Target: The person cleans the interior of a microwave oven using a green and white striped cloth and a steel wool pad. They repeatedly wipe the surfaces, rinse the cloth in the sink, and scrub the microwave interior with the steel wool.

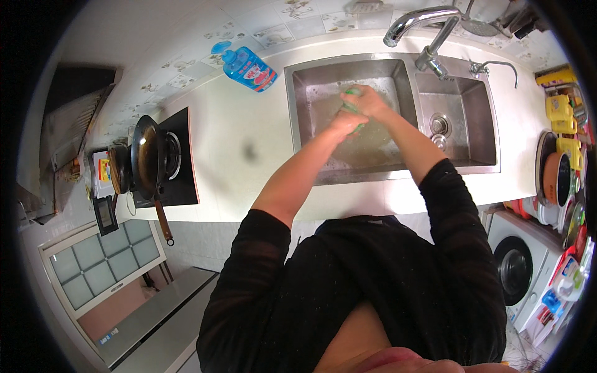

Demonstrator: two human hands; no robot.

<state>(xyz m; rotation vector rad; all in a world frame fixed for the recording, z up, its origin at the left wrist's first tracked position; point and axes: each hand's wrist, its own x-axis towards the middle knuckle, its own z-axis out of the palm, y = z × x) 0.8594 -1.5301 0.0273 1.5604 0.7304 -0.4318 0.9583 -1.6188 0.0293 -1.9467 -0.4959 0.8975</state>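
Over the larger left basin of a stainless steel sink (352, 178), both hands grip a light green item (350, 108), perhaps a cloth or a scrubber. My left hand (346, 123) is closed around its lower part, where a bit of green sticks out below the fingers. Just above and to the right, my right hand (368, 100) clasps the upper part. The fingers cover most of the item, so its shape is unclear. Cloudy water with some suds lies in the basin beneath. The chrome faucet (422, 18) arches behind the sink, its spout over the back edge.
A blue pump bottle (252, 70) stands left of the sink on the white counter (233, 154). Farther left, a wok (148, 156) rests by a black cooktop (179, 186). The smaller basin (471, 107) has a drain. Pans and yellow bottles (559, 109) crowd the right side.
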